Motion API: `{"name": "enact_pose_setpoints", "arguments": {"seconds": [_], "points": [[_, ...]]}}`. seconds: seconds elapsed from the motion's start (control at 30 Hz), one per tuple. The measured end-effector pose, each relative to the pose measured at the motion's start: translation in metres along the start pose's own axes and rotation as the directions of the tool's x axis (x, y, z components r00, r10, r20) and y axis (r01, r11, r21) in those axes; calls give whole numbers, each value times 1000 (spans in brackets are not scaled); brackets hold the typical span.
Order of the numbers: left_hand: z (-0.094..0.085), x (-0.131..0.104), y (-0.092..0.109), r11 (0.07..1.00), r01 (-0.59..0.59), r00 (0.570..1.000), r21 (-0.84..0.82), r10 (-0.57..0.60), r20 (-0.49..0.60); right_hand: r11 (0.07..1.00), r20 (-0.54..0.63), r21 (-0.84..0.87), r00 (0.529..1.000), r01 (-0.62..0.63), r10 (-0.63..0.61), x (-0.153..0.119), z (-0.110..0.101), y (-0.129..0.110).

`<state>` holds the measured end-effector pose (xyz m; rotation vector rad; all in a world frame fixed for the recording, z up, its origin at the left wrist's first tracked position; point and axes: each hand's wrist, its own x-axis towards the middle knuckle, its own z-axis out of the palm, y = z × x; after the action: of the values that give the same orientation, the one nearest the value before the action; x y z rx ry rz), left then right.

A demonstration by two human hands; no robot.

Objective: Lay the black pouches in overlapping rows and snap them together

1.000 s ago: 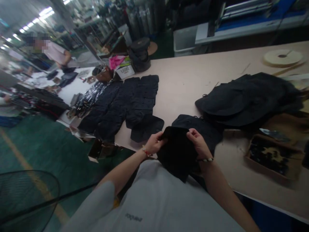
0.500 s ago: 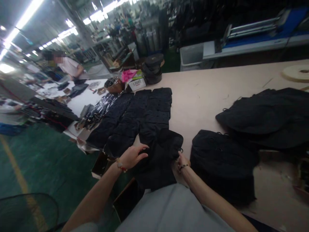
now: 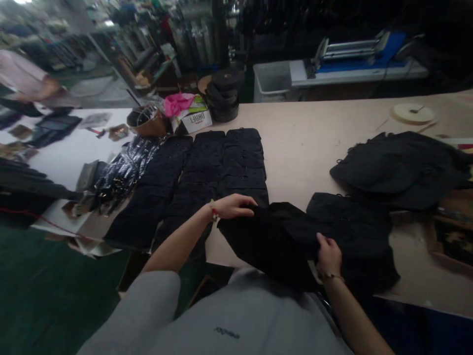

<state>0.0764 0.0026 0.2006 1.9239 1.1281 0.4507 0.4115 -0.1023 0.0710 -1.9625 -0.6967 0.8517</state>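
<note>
A dark black fabric piece [image 3: 273, 241] hangs between my hands at the table's front edge, close to my body. My left hand [image 3: 236, 206] pinches its upper left edge between thumb and fingers. On the right side, my right hand [image 3: 328, 254] grips the same piece, thumb on top. Just beyond that hand lies a stack of black fabric pieces [image 3: 354, 236] with small loops on top. To the left, overlapping black pieces [image 3: 242, 153] are laid out in rows, nearest to my left hand.
A larger black fabric pile [image 3: 402, 167] lies at right, near a cream tape roll [image 3: 412, 113]. At the back stand black webbing rolls [image 3: 223, 98], a white box [image 3: 195, 121] and a brown basket [image 3: 150, 123]. Plastic-wrapped parts [image 3: 125, 165] lie left. Another person [image 3: 29, 79] works farther left.
My view has swung to the right. The fabric piece has moved right with my right hand. My left hand, its fingers apart before, now pinches the piece's edge.
</note>
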Motion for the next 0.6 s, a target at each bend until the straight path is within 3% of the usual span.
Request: {"name": "enact_pose_setpoints", "arguments": {"seconds": [0.13,0.3,0.4,0.5,0.6], "points": [[7,49,-48,996,84,994,24,-82,-68,997,-266,73,963,-29,48,-16,-50,-10],[16,86,-81,977,185,981,102,-178,-77,996,-366,61,926,-73,90,-53,-73,-34],[13,104,-102,955,245,970,167,-242,-37,996,-359,-64,933,-57,31,-67,-72,-46],[3,116,-122,917,314,946,247,-323,-3,981,-311,-190,946,36,-95,-73,-69,-56],[7,104,-125,872,337,941,355,-322,-103,956,-191,-252,961,147,-198,-70,-53,-64]]}}
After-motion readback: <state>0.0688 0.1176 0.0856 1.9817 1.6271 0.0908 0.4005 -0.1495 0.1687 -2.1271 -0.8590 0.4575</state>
